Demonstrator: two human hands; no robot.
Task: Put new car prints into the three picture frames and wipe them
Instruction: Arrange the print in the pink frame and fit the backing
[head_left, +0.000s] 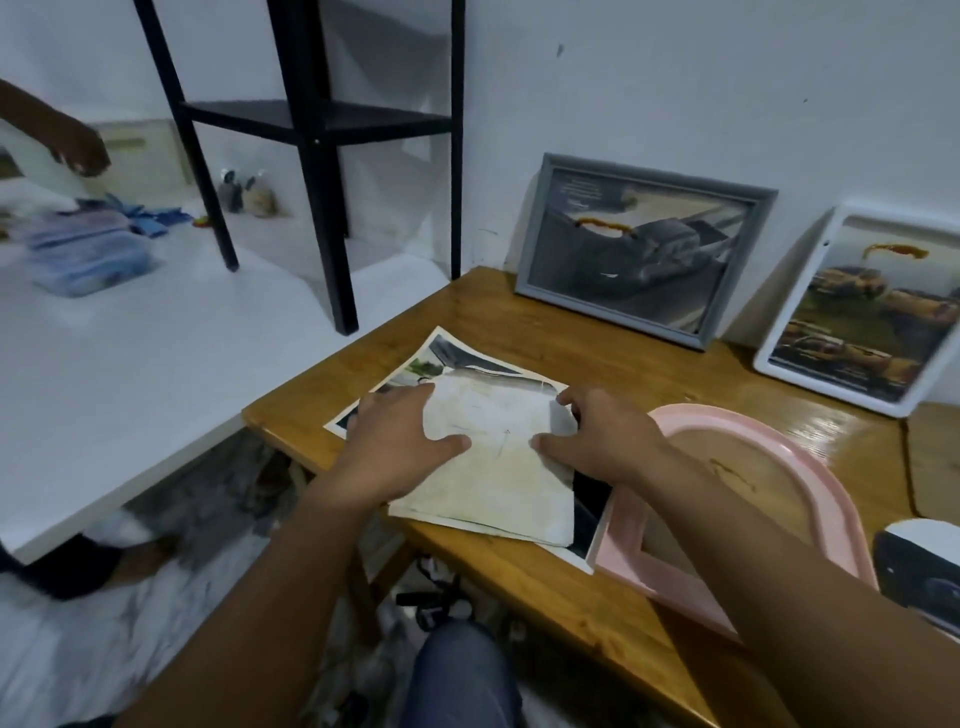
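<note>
While both hands lie on the stack of prints (493, 467) at the wooden table's (519, 587) near-left corner, the left hand (395, 447) presses flat, fingers spread; the right hand (597, 441) curls over the far-right edge, grip unclear. Judged light, limp, crease-prone: lift by opposite edges.

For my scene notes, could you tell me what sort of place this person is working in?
Probably a plain room in a home or small workshop, though I cannot be sure: a wooden table stands against a white wall, a black metal shelf stands beside it, and a grey picture frame leans on the wall.
</note>
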